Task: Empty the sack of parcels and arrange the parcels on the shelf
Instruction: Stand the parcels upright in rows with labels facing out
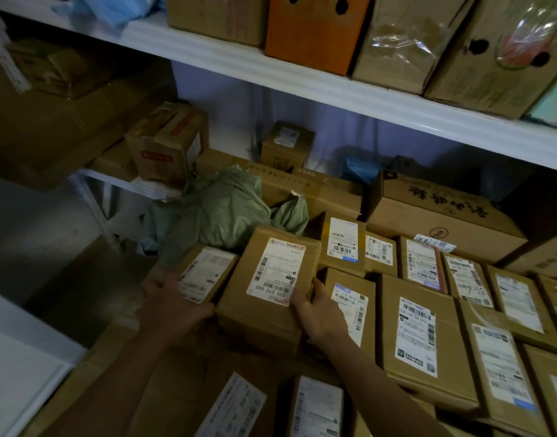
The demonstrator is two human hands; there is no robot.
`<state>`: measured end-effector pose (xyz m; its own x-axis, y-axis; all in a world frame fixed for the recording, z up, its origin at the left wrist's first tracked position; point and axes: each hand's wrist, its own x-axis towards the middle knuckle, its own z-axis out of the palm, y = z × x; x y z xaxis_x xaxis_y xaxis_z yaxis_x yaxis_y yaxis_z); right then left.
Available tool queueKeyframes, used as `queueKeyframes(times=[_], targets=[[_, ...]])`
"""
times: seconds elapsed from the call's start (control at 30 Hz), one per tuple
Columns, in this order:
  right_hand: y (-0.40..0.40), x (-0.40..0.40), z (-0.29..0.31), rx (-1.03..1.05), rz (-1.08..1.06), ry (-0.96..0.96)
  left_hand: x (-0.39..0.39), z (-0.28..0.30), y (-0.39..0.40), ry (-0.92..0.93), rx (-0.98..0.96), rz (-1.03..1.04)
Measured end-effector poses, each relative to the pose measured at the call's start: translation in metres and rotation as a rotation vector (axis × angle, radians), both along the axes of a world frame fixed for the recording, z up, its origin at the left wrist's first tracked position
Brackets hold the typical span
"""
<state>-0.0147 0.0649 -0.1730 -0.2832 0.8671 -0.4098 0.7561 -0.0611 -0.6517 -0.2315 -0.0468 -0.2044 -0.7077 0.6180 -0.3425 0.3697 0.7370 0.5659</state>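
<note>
Many labelled cardboard parcels [425, 342] lie flat and close-packed over the right part of the shelf surface, edge against edge, reaching its right edge. We note a crumpled green sack [220, 209] lying slack toward the back left of this layer, just behind the parcel in hand. Behind the sack stand a taped carton [167, 143], a small box [286, 145] and a long flat carton [305, 187]; a large printed carton [444, 222] sits at the back right. The white shelf board [334, 89] above carries an orange box [315, 29] among brown cartons.

Both our forearms reach forward from the near edge. Our left hand [173, 305] grips the near left corner of the held parcel [271, 279], fingers curled at its side and lying over a smaller labelled parcel [204, 272] that touches it on the left. Our right hand [321, 310] holds the near right edge, thumb on the top face beside the white label, fingers wrapped down the side.

The held parcel sits tilted, label upward, between both hands, resting among its neighbours in front of the sack.
</note>
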Motion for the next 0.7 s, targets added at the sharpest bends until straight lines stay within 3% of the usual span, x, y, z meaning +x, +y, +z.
queueKeyframes(times=[0.17,0.33,0.4,0.47,0.53,0.7], targets=[[0.008,0.006,-0.007,0.027,-0.068,-0.043,0.015,-0.007,0.008,-0.003,-0.003,-0.004],[0.005,0.010,-0.015,0.155,-0.033,-0.211,0.022,-0.004,0.019,0.105,-0.036,-0.076],[-0.002,0.012,-0.017,0.370,0.065,-0.293,0.022,-0.005,0.020,0.123,-0.046,-0.090],[-0.011,0.009,-0.019,0.506,0.342,-0.359,0.022,-0.006,0.019,0.102,-0.043,-0.070],[-0.016,0.003,-0.025,0.448,0.561,-0.426,0.021,-0.007,0.017,0.090,-0.025,-0.067],[-0.007,0.003,-0.035,0.329,0.557,-0.454,0.004,-0.014,-0.007,0.081,0.011,-0.030]])
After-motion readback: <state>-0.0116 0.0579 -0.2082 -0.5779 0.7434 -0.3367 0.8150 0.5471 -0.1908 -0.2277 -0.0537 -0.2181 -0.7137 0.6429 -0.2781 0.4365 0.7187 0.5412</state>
